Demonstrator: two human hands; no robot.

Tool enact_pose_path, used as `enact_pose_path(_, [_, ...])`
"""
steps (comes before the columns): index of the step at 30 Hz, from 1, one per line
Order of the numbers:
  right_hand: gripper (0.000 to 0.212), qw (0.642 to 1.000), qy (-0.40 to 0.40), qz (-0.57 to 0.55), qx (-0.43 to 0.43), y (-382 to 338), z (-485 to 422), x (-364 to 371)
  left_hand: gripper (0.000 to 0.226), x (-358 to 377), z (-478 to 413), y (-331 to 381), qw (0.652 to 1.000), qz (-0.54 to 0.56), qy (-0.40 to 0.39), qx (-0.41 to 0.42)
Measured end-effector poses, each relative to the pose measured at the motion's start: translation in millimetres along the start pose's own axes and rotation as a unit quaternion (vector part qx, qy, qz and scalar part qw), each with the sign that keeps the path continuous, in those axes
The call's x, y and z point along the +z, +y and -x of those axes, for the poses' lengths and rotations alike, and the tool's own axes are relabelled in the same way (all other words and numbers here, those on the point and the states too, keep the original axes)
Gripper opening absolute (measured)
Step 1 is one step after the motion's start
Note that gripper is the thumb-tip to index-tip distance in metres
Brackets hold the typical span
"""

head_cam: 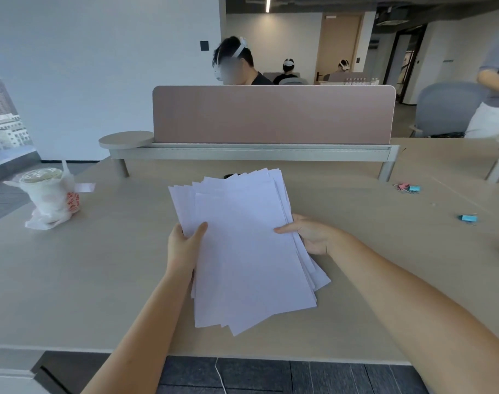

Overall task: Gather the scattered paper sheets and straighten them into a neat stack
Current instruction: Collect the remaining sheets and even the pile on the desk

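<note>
Both hands hold the uneven paper sheets (242,237) at mid-table (100,280).
Forearms reach fwd from 6 o'clock. Left hand (183,243) grips the sheets' left edge, right hand (313,234) the right edge, thumbs on top, other fingers hidden under. Corners splay out. Bagged cup (49,200) at 10 o'clock, clips (407,188) at 2, divider (271,115) at 12.

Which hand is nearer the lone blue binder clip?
Right. The right hand grips the right edge of the white paper sheets, the lone blue binder clip farther right; the left hand holds their left edge.
</note>
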State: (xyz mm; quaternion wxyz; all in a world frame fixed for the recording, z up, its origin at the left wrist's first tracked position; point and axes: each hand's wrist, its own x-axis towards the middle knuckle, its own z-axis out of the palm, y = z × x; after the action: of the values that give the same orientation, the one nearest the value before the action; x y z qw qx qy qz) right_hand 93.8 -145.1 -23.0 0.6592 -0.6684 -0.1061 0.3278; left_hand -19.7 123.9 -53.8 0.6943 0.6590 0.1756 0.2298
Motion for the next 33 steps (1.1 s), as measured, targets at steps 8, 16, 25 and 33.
enact_pose_path(8, [0.054,0.994,0.037,-0.078,-0.073,8,23,-37,0.058,28,-7,14,0.982,0.087,-0.092,-0.139])
enact_pose_path(16, [0.025,0.999,0.049,-0.02,0.01,4,39,-42,0.04,54,-22,22,0.973,0.041,-0.15,-0.169])
enact_pose_path(25, [0.053,0.99,0.134,-0.041,0.028,-3,31,-43,0.047,62,-41,23,0.959,-0.018,-0.201,-0.199])
enact_pose_path(33, [0.078,0.975,0.217,0.051,-0.009,-12,24,-45,0.06,73,-49,27,0.945,-0.044,-0.237,-0.219])
